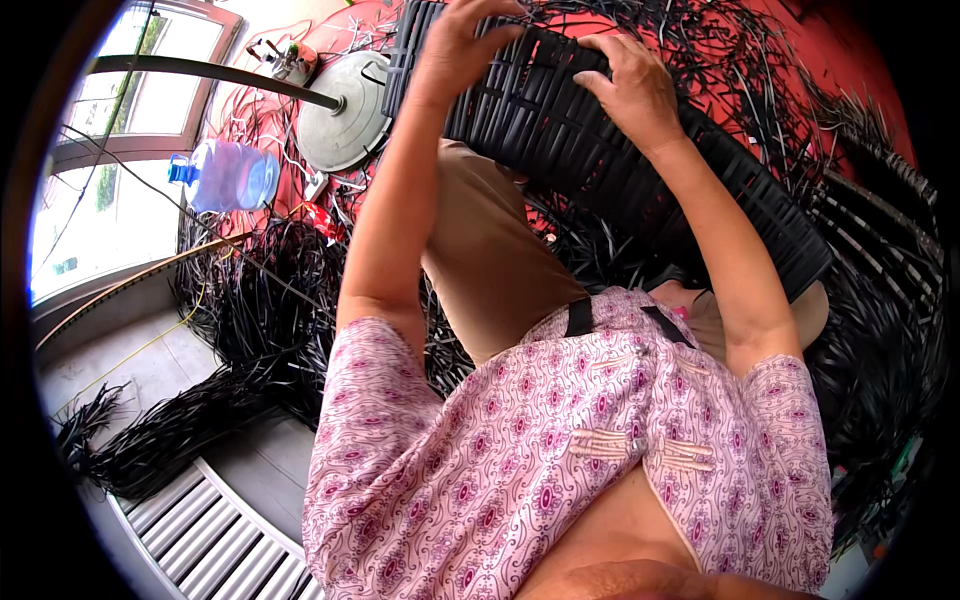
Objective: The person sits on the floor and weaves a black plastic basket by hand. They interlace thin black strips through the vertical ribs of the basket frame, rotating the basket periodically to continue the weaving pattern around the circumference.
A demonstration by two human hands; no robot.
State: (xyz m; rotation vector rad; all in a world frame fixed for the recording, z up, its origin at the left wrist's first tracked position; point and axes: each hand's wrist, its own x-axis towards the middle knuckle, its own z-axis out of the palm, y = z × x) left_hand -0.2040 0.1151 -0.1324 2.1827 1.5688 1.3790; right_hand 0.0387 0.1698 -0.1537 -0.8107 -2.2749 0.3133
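Observation:
Across my lap and raised knee lies a long, curved black woven piece (560, 115), made of flat plastic-like strips. Its far rim slopes down from upper left to right. My left hand (462, 48) is at the upper left of that rim, thumb and fingers bent round the edge; some fingertips run out at the top of the picture. Farther right along the same rim, my right hand (635, 92) straddles the edge, with its thumb on the near face and its fingers over the far side. The underside of the weave is hidden.
Loose black strips (270, 310) heap up on the left, with more on the right. A clear blue water jug (232, 176) lies near the windows (130, 115). Behind it stands a round grey base (340, 120) with a curved pole. A white slatted rack (205, 530) sits lower left.

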